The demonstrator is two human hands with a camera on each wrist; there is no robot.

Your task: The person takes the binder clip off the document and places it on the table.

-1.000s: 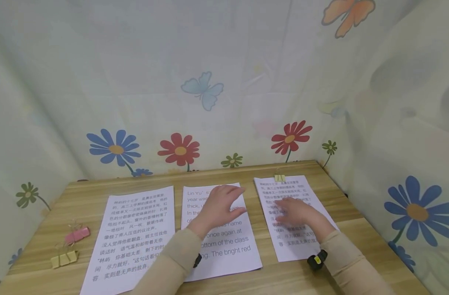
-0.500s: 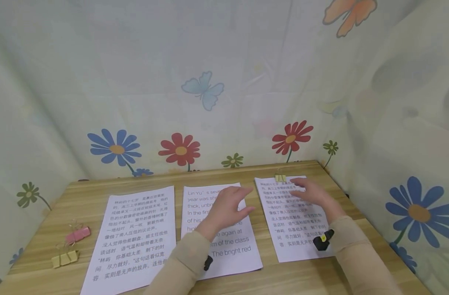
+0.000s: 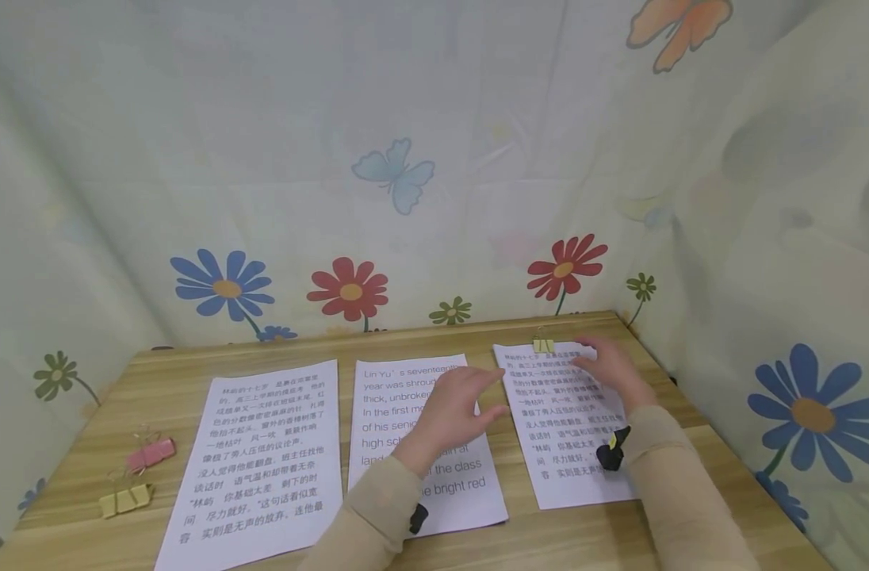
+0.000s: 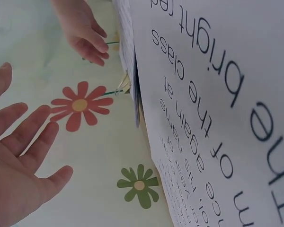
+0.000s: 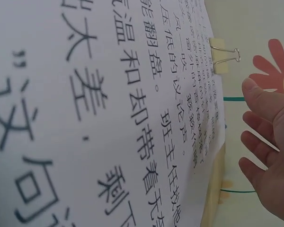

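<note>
My right hand (image 3: pixel 613 371) is over the upper right edge of the right-hand stack of printed paper (image 3: pixel 559 432), holding nothing. In the right wrist view its fingers (image 5: pixel 258 146) spread loosely beside that stack, near a yellow binder clip (image 5: pixel 218 56) on the top edge. The same clip (image 3: pixel 544 345) shows in the head view. My left hand (image 3: pixel 452 408) hovers above the middle stack, which bears English text (image 3: pixel 380 412), its fingers pointing right toward the right-hand stack. The left wrist view shows the left hand (image 4: pixel 23 151) with fingers spread and nothing held.
A third printed stack (image 3: pixel 256 452) lies at the left of the wooden table (image 3: pixel 406 341). Left of it are a pink binder clip (image 3: pixel 151 454) and another yellow binder clip (image 3: pixel 125 501). A flower-patterned curtain (image 3: pixel 277 206) hangs behind and beside the table.
My right hand has moved from the middle of the right-hand stack up to its upper right edge. The left hand has drifted right across the middle stack.
</note>
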